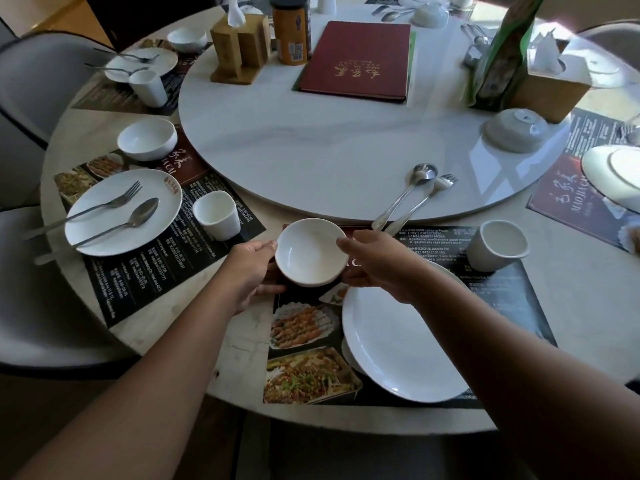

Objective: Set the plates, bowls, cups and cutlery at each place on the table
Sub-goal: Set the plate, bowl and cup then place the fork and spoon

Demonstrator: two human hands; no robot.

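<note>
A small white bowl (309, 250) sits upright at the top left of the near placemat (498, 289). My left hand (252, 271) grips its left side and my right hand (374, 265) grips its right side, thumbs at the rim. Just right of the bowl lies a large white plate (398, 341), partly under my right forearm. A white cup (496, 244) stands at the mat's far right corner. A spoon (407, 192) and a fork (424, 199) lie crossed over the turntable's edge beyond the bowl.
The left place holds a plate (104, 233) with fork and spoon, a bowl (147, 138) and a cup (216, 214). The white turntable (311, 143) carries a red menu (356, 60), tissue boxes, a can and an upturned bowl (516, 129). Another plate (613, 174) lies far right.
</note>
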